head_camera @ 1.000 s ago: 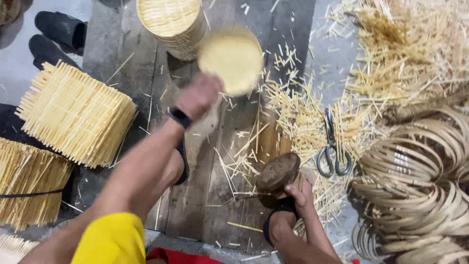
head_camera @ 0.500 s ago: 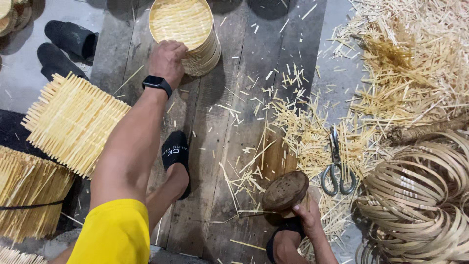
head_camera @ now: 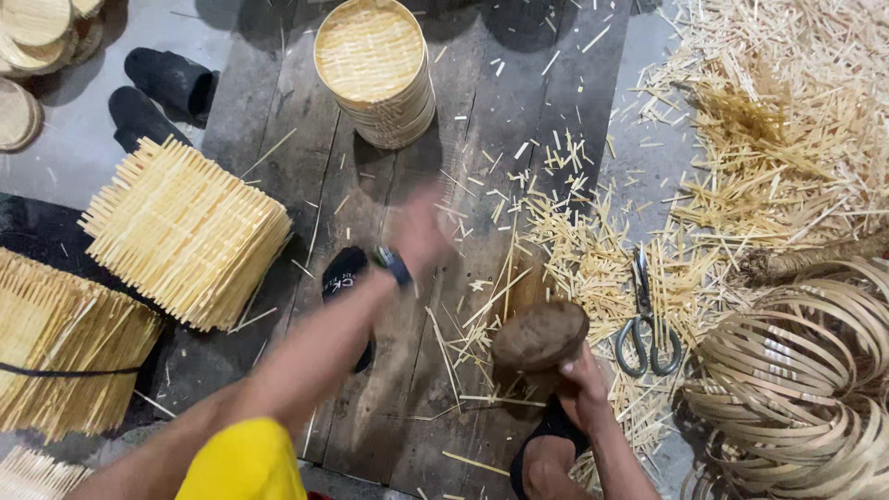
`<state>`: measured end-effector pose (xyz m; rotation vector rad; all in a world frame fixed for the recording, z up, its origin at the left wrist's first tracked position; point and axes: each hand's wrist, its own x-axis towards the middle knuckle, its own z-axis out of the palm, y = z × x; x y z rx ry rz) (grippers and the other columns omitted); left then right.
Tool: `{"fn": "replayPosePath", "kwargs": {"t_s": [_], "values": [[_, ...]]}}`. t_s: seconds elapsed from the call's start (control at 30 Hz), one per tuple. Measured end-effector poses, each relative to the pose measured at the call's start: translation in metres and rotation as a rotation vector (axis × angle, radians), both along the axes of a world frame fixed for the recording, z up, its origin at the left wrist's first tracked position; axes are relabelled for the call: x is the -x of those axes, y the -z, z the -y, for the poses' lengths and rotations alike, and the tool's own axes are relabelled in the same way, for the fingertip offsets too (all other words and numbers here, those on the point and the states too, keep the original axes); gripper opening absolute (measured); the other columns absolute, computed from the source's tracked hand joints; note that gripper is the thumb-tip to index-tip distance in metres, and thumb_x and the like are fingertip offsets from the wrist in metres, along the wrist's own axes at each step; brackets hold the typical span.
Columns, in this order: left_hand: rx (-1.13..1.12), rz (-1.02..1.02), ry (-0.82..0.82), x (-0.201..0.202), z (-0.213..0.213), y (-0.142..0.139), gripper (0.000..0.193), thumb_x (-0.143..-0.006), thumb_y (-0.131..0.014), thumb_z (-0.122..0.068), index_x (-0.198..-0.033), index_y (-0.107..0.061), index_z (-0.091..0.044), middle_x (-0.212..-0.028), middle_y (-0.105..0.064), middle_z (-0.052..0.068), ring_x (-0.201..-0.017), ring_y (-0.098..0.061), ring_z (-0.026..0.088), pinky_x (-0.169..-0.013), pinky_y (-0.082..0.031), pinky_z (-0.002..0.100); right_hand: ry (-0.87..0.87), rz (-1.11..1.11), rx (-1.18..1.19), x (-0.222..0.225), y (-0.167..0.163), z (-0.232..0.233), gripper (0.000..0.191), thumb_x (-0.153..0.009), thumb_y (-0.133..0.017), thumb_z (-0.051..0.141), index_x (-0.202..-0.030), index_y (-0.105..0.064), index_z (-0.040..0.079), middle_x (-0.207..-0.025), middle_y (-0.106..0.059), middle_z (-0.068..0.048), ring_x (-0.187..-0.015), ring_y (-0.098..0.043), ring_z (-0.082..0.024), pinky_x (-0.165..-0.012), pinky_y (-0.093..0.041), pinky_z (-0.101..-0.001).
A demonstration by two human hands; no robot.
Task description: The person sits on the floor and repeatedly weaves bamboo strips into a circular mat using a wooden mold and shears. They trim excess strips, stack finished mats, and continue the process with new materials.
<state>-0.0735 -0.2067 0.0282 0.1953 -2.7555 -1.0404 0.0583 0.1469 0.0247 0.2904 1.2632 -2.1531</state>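
Right hand (head_camera: pixel 582 387) clenched around the base of a brown rounded wooden block (head_camera: pixel 540 335), nearest the viewer. Scissors (head_camera: pixel 645 326) lie just beside it among bamboo offcuts. Left hand (head_camera: pixel 419 231) blurred above the plank surface (head_camera: pixel 278 120); grip cannot be told. Farther off: stack of round woven trays (head_camera: pixel 374 69); top tray holds nothing.

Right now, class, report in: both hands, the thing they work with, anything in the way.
Left hand blurred, empty, above the planks. Right hand grips wooden mallet. Round tray stack untouched. Scissors and splinters lie close.
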Motion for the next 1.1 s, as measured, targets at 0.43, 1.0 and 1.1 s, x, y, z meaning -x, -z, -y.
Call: {"fn": "replayPosePath", "kwargs": {"t_s": [0.43,1.0,1.1], "values": [[0.217,0.225,0.025,-0.095,-0.016,0.057,0.051,-0.093,-0.074,-0.021,-0.14,-0.059,-0.004,-0.127,-0.061,0.026,-0.115,-0.057,0.042,-0.101,-0.043,0.052,-0.224,0.09,-0.62,0.001,0.035,0.035,0.038,-0.097,-0.063,0.033,-0.11,-0.073,-0.001,-0.088,-0.077,-0.011,-0.071,-0.069,-0.022,-0.062,-0.054,-0.0337],[0.399,0.591,-0.719,-0.174,0.299,-0.111,0.049,-0.087,-0.08,-0.042,-0.106,-0.073,0.002,-0.107,-0.071,0.03,-0.1,-0.068,0.045,-0.09,-0.054,0.052,-0.102,0.118,-0.414,-0.056,0.075,0.011,0.048,-0.1,-0.058,0.043,-0.105,-0.067,-0.004,-0.093,-0.074,-0.018,-0.079,-0.071,-0.023,-0.067,-0.057,-0.0338],[0.408,0.589,-0.952,-0.194,0.312,-0.105,0.037,-0.089,-0.074,-0.031,-0.105,-0.073,0.003,-0.109,-0.069,0.031,-0.101,-0.068,0.045,-0.086,-0.054,0.051,-0.107,0.117,-0.402,-0.058,0.074,0.008,0.048,-0.1,-0.057,0.043,-0.106,-0.066,-0.004,-0.095,-0.074,-0.019,-0.077,-0.07,-0.023,-0.069,-0.058,-0.0344]]}}
